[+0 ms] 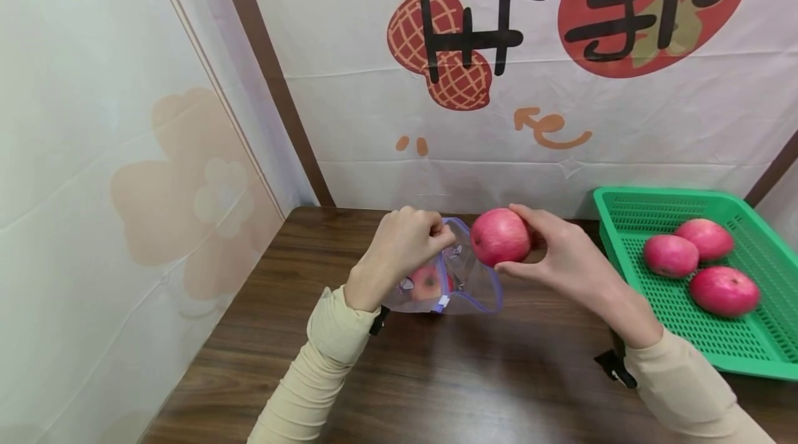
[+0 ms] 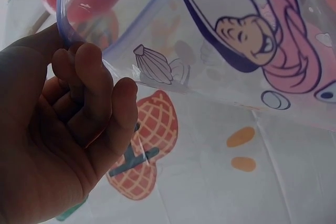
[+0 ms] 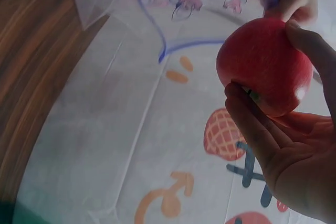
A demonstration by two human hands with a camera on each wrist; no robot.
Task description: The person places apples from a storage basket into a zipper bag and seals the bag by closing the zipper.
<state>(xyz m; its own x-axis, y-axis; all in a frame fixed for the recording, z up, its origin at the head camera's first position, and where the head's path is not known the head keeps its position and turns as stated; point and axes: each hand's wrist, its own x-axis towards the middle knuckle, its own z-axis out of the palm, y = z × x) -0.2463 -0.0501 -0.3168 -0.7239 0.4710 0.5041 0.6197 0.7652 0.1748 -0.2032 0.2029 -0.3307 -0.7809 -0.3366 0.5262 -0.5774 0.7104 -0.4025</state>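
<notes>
My left hand (image 1: 408,243) pinches the purple-edged rim of a clear plastic zip bag (image 1: 474,291) between curled fingers and thumb. The bag hangs with its mouth spread towards the right, a white slider on its edge. Cartoon figures are printed on its side in the left wrist view. Inside it lies a red apple (image 1: 426,285), seen through the plastic. My right hand (image 1: 564,257) grips another red apple (image 1: 501,237) between thumb and fingers, right beside the bag's mouth. In the right wrist view this apple (image 3: 265,66) overlaps part of the left hand.
A green plastic basket (image 1: 692,354) stands to the right on the dark wooden table (image 1: 499,375), with three red apples (image 1: 725,291) in it. A printed cloth (image 1: 349,118) hangs behind the table, and another pale cloth (image 1: 93,153) hangs along the left.
</notes>
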